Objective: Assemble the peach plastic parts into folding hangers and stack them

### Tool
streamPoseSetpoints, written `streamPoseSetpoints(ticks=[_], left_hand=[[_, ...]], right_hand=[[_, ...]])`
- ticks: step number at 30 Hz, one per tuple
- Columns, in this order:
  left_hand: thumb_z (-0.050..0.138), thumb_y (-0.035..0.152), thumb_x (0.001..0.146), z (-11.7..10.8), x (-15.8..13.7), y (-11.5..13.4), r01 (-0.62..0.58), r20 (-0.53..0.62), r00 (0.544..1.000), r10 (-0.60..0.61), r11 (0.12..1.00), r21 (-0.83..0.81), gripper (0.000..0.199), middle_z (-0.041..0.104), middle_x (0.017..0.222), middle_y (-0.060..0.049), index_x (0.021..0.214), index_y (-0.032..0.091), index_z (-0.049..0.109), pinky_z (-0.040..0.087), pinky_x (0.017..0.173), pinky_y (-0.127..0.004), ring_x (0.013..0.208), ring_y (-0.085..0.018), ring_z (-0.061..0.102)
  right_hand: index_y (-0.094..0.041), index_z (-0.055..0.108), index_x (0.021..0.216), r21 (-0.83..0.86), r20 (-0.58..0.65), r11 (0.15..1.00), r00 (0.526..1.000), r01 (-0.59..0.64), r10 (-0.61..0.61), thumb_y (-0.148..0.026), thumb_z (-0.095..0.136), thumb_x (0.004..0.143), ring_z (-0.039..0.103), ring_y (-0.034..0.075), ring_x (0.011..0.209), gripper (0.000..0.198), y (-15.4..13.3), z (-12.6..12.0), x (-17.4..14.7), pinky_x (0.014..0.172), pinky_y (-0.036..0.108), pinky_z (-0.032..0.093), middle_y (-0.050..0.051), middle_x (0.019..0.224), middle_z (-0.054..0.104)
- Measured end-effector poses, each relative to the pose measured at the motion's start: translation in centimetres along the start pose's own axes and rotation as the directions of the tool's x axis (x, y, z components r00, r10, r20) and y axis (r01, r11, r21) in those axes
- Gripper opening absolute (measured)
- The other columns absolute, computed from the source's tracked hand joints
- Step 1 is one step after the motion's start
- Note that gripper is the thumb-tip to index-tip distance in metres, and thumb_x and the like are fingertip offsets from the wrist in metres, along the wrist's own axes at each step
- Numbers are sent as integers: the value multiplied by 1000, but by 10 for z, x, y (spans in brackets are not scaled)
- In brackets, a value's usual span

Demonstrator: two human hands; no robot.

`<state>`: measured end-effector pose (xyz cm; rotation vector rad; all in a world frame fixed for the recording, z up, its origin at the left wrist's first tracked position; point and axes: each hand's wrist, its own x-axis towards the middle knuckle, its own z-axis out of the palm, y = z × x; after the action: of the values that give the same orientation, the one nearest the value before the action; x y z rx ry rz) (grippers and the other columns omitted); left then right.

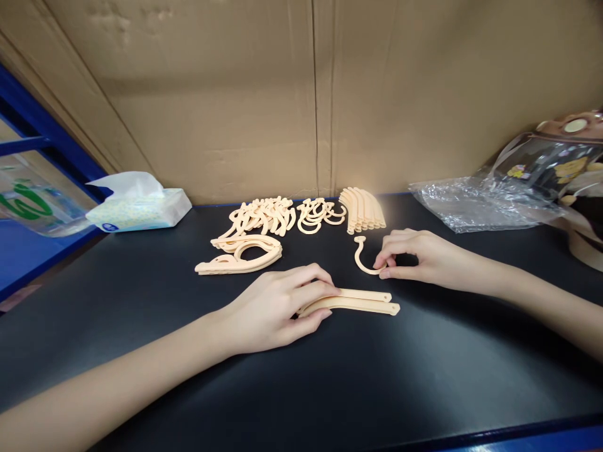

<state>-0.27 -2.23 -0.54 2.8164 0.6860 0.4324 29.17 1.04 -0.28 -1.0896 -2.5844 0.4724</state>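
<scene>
Black tabletop (141, 326) with a cardboard wall (226, 94) behind it. Far left of the left hand (273, 311) sits a tissue pack (139, 207), a tissue sticking out. That hand's fingers are curled down onto two curved peach arm pieces (362, 302). Just right, the right hand (414, 254) pinches a small hook piece (362, 257). Beyond it lies a crinkled clear plastic bag (471, 204); contents unclear.

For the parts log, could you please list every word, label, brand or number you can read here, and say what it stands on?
No text can be read.
Tissue pack: small blue mark, too blurred to read.
Clear bag on the left: green print, cut off and unreadable.
Cartoon bag on the right: pictures only.
</scene>
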Motion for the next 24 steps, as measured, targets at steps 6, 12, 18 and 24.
streamPoseSetpoints(ticks=[6,12,18,24], left_hand=[[47,28,96,-1,1,0,9,1,1000,-9,1000,-2,25,61,113,-5,116,20,59,45,74,-23,85,-13,60],[50,34,95,-1,0,1,12,11,1000,-12,1000,-6,28,61,114,-4,118,21,58,46,72,-23,84,-13,61],[46,36,96,-21,8,2,163,-233,963,-135,981,106,28,64,106,-3,112,21,62,43,65,-23,70,-11,59],[43,57,88,-92,23,-47,762,-252,647,-720,596,254,43,70,92,-3,97,23,67,37,64,-28,76,-20,60]], right_hand=[[-23,65,82,-2,-4,1000,1000,2,-2,-43,59,88,56,15,73,22,-2,-1,0,74,31,38,-2,75,63],[-22,66,83,8,-5,1000,1000,13,-13,-42,59,89,55,15,74,22,-2,-1,0,73,30,38,-1,77,62],[-23,66,85,-24,-13,1000,1000,19,-19,-46,57,90,54,16,77,25,-2,0,-3,75,31,37,0,78,62],[-24,67,86,-3,-11,1000,1000,14,-15,-46,56,90,54,16,77,25,-4,-2,-5,74,31,38,0,80,62]])
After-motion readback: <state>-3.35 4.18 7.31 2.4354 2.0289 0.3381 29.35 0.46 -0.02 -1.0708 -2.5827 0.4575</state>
